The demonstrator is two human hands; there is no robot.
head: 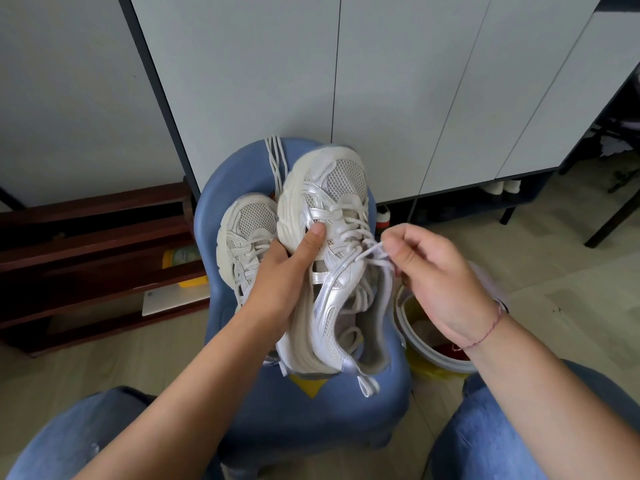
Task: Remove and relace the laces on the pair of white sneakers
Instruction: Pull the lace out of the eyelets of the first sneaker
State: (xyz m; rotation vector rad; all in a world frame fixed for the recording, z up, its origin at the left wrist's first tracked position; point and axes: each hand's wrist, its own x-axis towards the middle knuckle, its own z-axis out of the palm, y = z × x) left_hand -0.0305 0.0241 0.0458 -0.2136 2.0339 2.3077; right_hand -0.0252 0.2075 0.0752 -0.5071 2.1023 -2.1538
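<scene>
Two white mesh sneakers are over a small blue chair (304, 403). My left hand (287, 275) grips the bigger-looking sneaker (329, 216) by its side, thumb on the upper, holding it tilted above the seat. My right hand (433, 271) pinches a loop of that sneaker's white lace (372, 252) near the top eyelets. The second sneaker (246, 233) lies on the seat to the left, laced, partly hidden by my left hand. A loose white lace (275, 161) hangs over the chair's backrest.
White cabinet doors (381, 98) rise behind the chair. A dark wooden rack (86, 244) stands at the left on the floor. A white bucket (426, 344) with red contents sits right of the chair. My denim-clad knees flank the chair at the bottom.
</scene>
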